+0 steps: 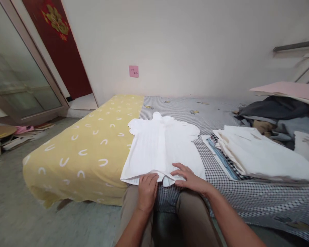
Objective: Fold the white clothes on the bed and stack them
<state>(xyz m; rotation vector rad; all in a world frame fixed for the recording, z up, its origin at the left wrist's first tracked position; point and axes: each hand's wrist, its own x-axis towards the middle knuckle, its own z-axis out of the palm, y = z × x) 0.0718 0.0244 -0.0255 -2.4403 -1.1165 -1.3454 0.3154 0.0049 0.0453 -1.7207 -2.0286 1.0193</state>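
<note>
A white short-sleeved shirt (161, 147) lies spread flat on the bed, collar toward the wall and hem toward me. My left hand (146, 190) rests on the near hem, fingers curled down onto the fabric edge. My right hand (189, 176) lies on the hem just to the right, fingers stretched flat and spread over the cloth. Both hands sit at the bed's front edge, above my knees.
The bed has a yellow sheet (87, 151) on the left and a checked sheet (247, 195) on the right. A stack of folded clothes (252, 154) lies right of the shirt, with dark garments (275, 109) behind. Clutter (5, 137) lies on the floor at left.
</note>
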